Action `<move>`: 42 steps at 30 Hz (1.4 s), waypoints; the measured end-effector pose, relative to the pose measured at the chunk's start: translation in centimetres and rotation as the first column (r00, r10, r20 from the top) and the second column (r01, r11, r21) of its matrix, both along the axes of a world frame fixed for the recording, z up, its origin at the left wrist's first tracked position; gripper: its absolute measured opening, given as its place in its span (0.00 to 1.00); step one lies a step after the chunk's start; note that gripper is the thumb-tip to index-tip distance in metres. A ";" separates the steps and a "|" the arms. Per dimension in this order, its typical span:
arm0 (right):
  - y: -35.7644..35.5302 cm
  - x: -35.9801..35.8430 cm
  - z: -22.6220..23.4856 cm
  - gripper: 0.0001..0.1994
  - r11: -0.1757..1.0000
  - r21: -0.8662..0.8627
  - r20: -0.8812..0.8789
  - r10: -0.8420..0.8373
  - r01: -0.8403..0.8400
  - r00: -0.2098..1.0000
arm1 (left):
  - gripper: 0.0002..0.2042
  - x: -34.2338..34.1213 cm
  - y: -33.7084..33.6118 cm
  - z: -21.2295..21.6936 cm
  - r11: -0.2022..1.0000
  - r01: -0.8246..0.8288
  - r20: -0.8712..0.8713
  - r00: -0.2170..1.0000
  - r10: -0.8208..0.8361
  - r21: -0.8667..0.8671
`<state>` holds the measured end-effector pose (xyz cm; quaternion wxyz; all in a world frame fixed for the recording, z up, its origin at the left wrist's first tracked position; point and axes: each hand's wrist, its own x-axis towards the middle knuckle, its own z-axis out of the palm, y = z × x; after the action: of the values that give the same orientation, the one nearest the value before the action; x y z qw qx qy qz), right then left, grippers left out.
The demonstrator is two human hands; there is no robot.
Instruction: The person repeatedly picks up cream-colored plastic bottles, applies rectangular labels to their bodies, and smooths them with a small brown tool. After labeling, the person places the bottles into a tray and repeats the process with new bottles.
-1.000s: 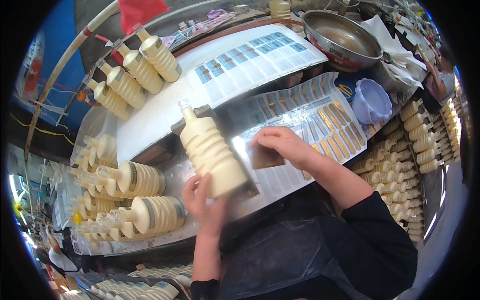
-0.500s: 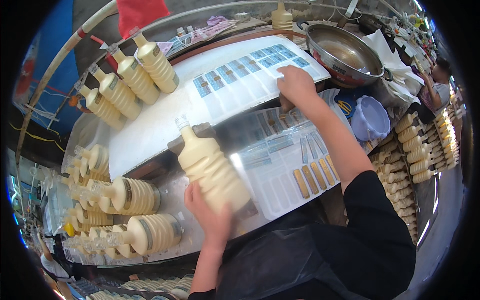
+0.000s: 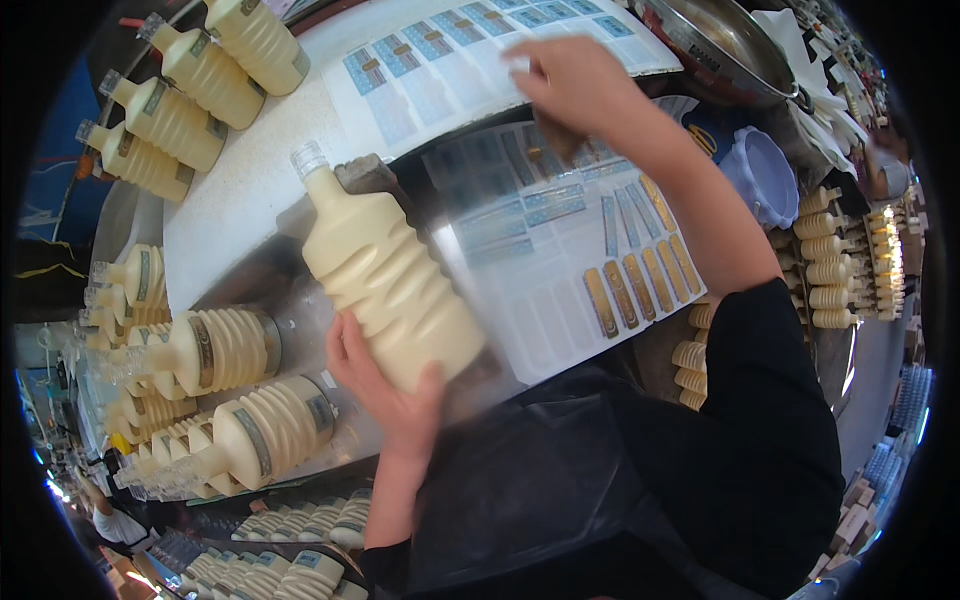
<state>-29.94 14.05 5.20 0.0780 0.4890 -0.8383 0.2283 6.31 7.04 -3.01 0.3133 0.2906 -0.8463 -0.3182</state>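
Note:
A cream-coloured ribbed bottle (image 3: 385,265) with a clear threaded neck lies tilted across a small dark support block (image 3: 366,174). My left hand (image 3: 392,400) grips its base end, thumb on one side and fingers on the other. Above the white board, my right hand (image 3: 575,85) is closed, its fingers bent toward the sheet of blue labels (image 3: 425,50). Whatever may be between those fingertips is too small to make out. Below my right forearm lies another sheet (image 3: 540,330), carrying gold strips (image 3: 636,290) and narrow blue strips.
Several filled bottles (image 3: 175,120) stand at the far left of the board. More bottles with dark labels (image 3: 275,430) lie stacked at the near left. A metal pan (image 3: 725,45) and a pale purple bucket (image 3: 762,178) sit at the right. Racks of bottles (image 3: 828,270) extend beyond.
The view has shifted, so the board and bottles appear higher and further left. My left hand still holds the bottle. My right hand has drawn slightly toward the near left labels.

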 end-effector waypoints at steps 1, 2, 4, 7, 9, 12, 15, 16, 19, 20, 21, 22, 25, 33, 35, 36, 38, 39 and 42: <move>1.2 2.3 0.5 0.15 0.992 0.120 0.131 0.032 -0.048 0.991 | 0.46 0.0 0.0 0.0 1.000 0.005 -0.012 1.000 -0.005 0.003; 2.7 3.0 -1.6 0.14 0.969 0.138 0.088 0.195 -0.206 0.977 | 0.46 -0.2 0.0 0.0 1.000 0.017 -0.026 1.000 -0.017 0.003; 5.6 5.7 -4.6 0.16 0.916 0.234 0.200 0.282 -0.325 0.938 | 0.47 -0.2 0.0 0.1 1.000 0.009 -0.021 1.000 -0.009 -0.006; 8.6 9.0 -8.1 0.18 0.897 0.344 0.250 0.198 -0.278 0.948 | 0.47 -0.3 0.0 0.1 1.000 -0.002 -0.019 1.000 0.002 -0.005; 9.7 11.0 -8.6 0.19 0.896 0.373 0.264 0.144 -0.239 0.954 | 0.47 -0.4 0.0 0.1 1.000 -0.005 -0.025 1.000 0.005 -0.001; 11.0 13.5 -8.1 0.19 0.875 0.441 0.288 0.072 -0.199 0.955 | 0.47 -0.6 0.1 -0.1 1.000 -0.005 -0.044 0.999 0.005 0.003; 12.3 13.9 -7.5 0.16 0.889 0.417 0.292 0.066 -0.189 0.954 | 0.46 -0.6 0.1 -0.1 1.000 -0.013 -0.048 0.999 0.013 0.002; 13.1 13.0 -7.8 0.14 0.916 0.377 0.256 0.041 -0.139 0.966 | 0.46 -0.6 0.2 -0.1 1.000 -0.015 -0.049 0.999 0.016 0.007; 13.7 9.4 -7.1 0.15 0.956 0.293 0.274 -0.111 0.027 0.955 | 0.46 -0.7 0.3 0.2 1.000 -0.014 -0.055 0.998 0.015 0.014; 13.4 8.3 -6.9 0.16 0.953 0.298 0.290 -0.143 0.053 0.946 | 0.45 -0.6 0.3 0.3 1.000 -0.016 -0.057 0.998 0.017 0.013; 13.0 7.5 -7.0 0.16 0.959 0.277 0.298 -0.150 0.065 0.942 | 0.45 -0.7 0.3 0.2 1.000 -0.017 -0.060 0.998 0.017 -0.001; 12.4 6.9 -7.2 0.16 0.964 0.256 0.308 -0.156 0.077 0.939 | 0.45 -0.6 0.2 0.0 1.000 -0.019 -0.063 0.998 0.018 -0.015; 10.7 4.8 -8.1 0.15 0.981 0.168 0.289 -0.140 0.095 0.947 | 0.45 -0.6 0.1 -0.3 1.000 -0.014 -0.062 0.998 0.013 -0.022; 12.0 4.8 -6.9 0.13 0.983 0.170 0.175 -0.095 0.065 0.980 | 0.46 -0.5 0.2 -0.3 1.000 -0.016 -0.062 0.998 0.016 0.000; 14.9 7.3 -6.7 0.11 0.974 0.222 0.185 -0.003 -0.039 0.983 | 0.46 -0.6 0.2 -0.2 1.000 -0.007 -0.058 0.998 0.008 0.008; 16.5 8.9 -6.7 0.10 0.962 0.236 0.198 0.091 -0.138 0.976 | 0.46 -0.6 0.2 -0.2 1.000 -0.008 -0.058 0.998 0.008 0.004; 18.8 12.1 -5.9 0.10 0.892 0.349 0.320 0.173 -0.286 0.931 | 0.46 -0.6 0.2 -0.3 1.000 -0.007 -0.065 0.998 0.007 -0.008; 19.8 13.5 -6.6 0.11 0.903 0.317 0.273 0.205 -0.289 0.940 | 0.46 -0.5 0.1 -0.2 1.000 -0.010 -0.060 0.998 0.010 -0.014; 21.7 16.3 -7.5 0.17 0.899 0.315 0.181 0.256 -0.303 0.949 | 0.45 -0.2 0.0 -0.1 0.999 -0.014 -0.049 0.999 0.013 -0.032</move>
<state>-13.67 35.74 -2.26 -0.0979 0.5939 -0.7892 0.1221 6.06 7.04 -3.14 0.3408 0.2834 -0.8414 -0.3092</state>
